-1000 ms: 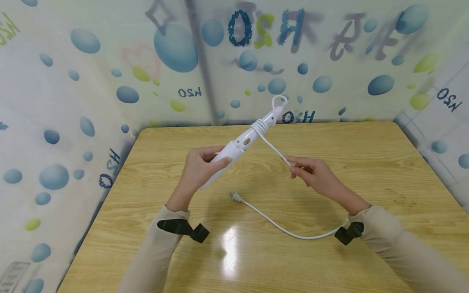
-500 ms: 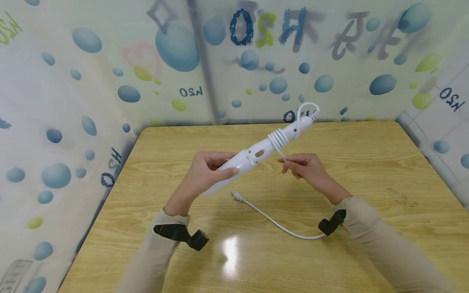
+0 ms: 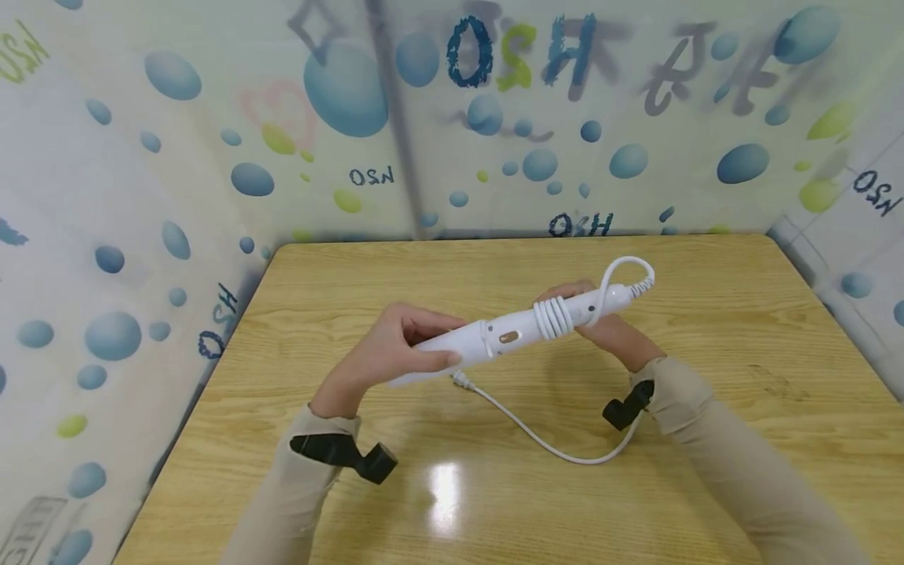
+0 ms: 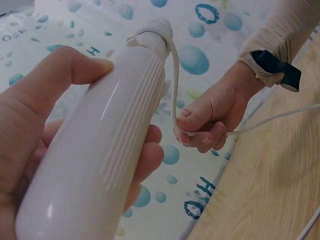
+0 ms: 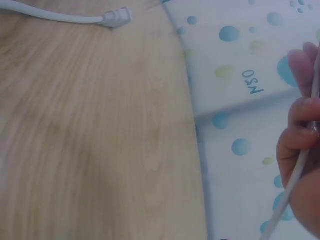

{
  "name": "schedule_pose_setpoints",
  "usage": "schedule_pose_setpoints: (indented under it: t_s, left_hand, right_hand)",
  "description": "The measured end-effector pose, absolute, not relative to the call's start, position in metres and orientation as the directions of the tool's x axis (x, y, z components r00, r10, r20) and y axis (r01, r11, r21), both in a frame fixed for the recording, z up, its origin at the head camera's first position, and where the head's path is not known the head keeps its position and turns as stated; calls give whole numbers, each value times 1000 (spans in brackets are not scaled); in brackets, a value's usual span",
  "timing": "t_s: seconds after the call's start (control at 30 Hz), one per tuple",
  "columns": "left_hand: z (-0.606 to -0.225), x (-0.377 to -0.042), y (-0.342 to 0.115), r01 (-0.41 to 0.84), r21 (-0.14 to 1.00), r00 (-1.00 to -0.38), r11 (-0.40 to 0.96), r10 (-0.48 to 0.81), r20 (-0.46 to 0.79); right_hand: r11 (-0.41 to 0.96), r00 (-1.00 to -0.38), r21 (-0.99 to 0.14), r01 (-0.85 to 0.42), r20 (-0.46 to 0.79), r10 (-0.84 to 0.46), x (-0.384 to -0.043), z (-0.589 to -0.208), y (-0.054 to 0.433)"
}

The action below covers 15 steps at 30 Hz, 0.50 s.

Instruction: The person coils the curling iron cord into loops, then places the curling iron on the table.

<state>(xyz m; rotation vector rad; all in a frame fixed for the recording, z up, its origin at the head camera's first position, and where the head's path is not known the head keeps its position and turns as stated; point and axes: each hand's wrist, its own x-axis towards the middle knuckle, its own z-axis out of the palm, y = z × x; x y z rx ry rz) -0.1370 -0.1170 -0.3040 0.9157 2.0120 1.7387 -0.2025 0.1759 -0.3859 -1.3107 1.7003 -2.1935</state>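
Note:
My left hand [image 3: 384, 353] grips the wide end of a white corded wand [image 3: 519, 329], shaped like a hair-styling iron, above the table. Ridges run along its smooth barrel [image 4: 105, 145] in the left wrist view. Several turns of the white power cord [image 3: 553, 318] wrap the narrower end, and a loop leaves its tip. Behind that end, my right hand [image 3: 616, 339] is partly hidden in the head view. The left wrist view shows the right hand [image 4: 217, 117] pinching the cord between curled fingers and thumb. The cord's plug [image 5: 117, 18] lies on the table.
The wooden table [image 3: 339, 282] meets a wall covering [image 3: 487, 196] printed with blue and green dots at its back edge. The cord's loose length [image 3: 565, 457] curves across the table beneath the hands. Both wrists carry black camera mounts [image 3: 377, 463].
The wand has tilted from steeply slanted to nearly level, its corded end swinging right and down. My right hand has moved from in front of the cord to behind the wand, adding wrap.

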Motion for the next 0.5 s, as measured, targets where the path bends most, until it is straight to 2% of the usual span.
schedule_pose_setpoints:
  t_s: [0.07, 0.1, 0.17, 0.23, 0.3, 0.5]
  left_hand:
    - [-304, -137, -119, 258, 965, -718, 51, 679, 156]
    - [-304, -136, -119, 261, 964, -707, 54, 690, 153]
    - [-303, -136, -121, 277, 959, -690, 66, 708, 151]
    - [-303, -136, -121, 290, 953, -676, 85, 723, 142]
    - [-303, -135, -121, 295, 950, -668, 105, 733, 126]
    - [-306, -134, -119, 284, 945, -637, 162, 769, 60]
  right_hand:
    - [-348, -638, -855, -384, 519, -569, -207, -379, 174]
    - [-192, -713, -918, -346, 391, -583, -204, -374, 177]
    - [-46, -758, -952, -304, 270, -594, -205, -365, 175]
    - [103, -782, -944, -314, 195, -591, -204, -356, 174]
    - [154, -791, -941, -302, 157, -591, -203, -348, 173]
    - [197, -763, -901, -386, 191, -618, -199, -334, 175]
